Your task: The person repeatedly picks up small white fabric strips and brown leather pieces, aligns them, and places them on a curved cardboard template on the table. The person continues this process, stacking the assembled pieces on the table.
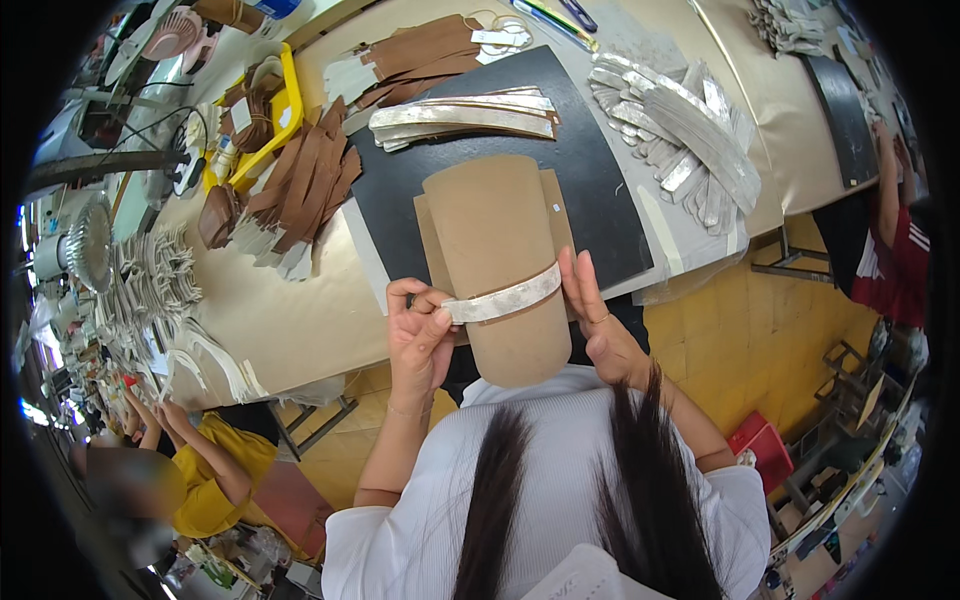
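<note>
Strip [515, 297], silvery white, bowed across the lower half of a tan rounded form [485, 225], centre of the frame. Pinched at its left end by the left hand [418, 335], thumb against curled fingers, the tip partly covered. Beside the right end, an open right hand [605, 328], fingers straight; cannot tell whether touching the strip. Behind the form, a brown board [560, 240], mostly hidden. Lower left, a blurred co-worker [225, 475]; right edge, another person [898, 265], cut off.
</note>
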Tool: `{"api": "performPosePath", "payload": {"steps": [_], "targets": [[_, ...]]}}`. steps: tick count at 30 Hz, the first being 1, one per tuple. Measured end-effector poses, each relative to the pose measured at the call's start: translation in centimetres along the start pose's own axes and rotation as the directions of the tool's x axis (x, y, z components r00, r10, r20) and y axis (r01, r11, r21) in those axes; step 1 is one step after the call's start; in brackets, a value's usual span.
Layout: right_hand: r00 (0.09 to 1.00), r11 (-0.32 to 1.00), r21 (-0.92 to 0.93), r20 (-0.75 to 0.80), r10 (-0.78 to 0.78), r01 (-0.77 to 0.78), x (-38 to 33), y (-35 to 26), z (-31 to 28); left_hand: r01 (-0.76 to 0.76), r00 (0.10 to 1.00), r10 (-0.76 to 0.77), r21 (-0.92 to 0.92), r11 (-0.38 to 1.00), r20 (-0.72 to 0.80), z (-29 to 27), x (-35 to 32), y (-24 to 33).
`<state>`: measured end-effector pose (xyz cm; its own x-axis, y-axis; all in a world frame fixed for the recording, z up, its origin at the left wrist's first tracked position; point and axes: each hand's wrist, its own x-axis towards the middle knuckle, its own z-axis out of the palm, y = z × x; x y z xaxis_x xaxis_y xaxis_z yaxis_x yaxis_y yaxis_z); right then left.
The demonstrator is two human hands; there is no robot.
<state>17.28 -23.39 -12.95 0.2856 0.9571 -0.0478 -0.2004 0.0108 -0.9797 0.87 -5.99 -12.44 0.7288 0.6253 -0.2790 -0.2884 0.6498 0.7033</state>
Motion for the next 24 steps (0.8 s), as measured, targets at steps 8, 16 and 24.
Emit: {"api": "performPosePath", "payload": {"steps": [8, 16, 24], "targets": [[0.948, 0.997, 0.070, -0.316, 0.049, -0.029, 1.5, -2.7, -3.4, 0.025, 0.997, -0.033, 0.123, 0.992, 0.064, 0.5, 0.3, 3.1], [0.835, 0.911, -0.413, -0.494, -0.245, 0.023, 2.6, -6.9, -7.9, -0.380, 0.825, -0.002, 0.557, 0.738, 0.566, 9.6, 7.0, 13.0], [0.662, 0.600, -0.756, -0.593, -0.459, -0.262, 1.8, -7.4, -13.2, -0.236, 0.967, 0.090, 0.703, 0.671, 0.239, 4.0, 18.2, 11.6]]}}
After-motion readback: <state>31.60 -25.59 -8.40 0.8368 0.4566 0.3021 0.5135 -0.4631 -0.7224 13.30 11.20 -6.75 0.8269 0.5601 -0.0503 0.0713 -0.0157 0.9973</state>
